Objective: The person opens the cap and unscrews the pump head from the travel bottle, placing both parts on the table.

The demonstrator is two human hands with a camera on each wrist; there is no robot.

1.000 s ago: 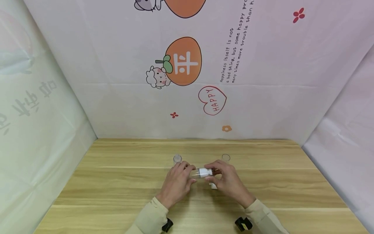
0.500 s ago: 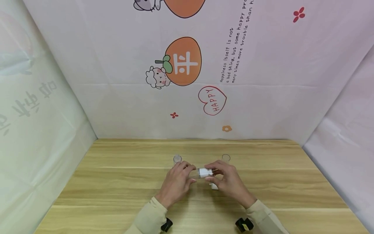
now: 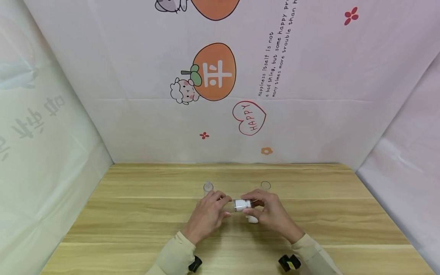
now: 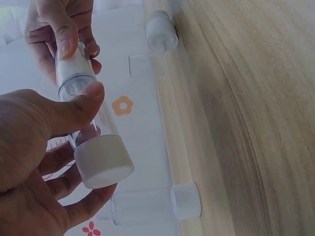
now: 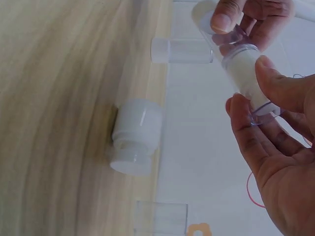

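Note:
In the head view both hands hold one clear cylindrical bottle sideways above the table, end to end. My left hand [image 3: 206, 215] grips its left end, where the left wrist view shows a white base [image 4: 104, 161] and clear walls. My right hand [image 3: 271, 212] pinches the other end between thumb and fingers. There, a white cylinder [image 5: 246, 73] with a dark ring sits within clear plastic, and a clear rim shows past the fingers. Just below the right hand, a small white bottle-shaped part [image 5: 138, 128] with a narrow neck stands on the table, partly hidden in the head view.
A clear, white-based bottle [image 5: 160, 50] stands behind the left hand. Beyond the right hand is a short clear tube [image 5: 162, 219]. The wooden table [image 3: 137, 221] meets a printed white sheet [image 3: 309, 126] at its back, with more sheets at both sides.
The right hand has shifted slightly right, and the white cylinder has moved slightly right and nearer the person. Slightly more of the small white part shows below the hand. Both hands keep their grip.

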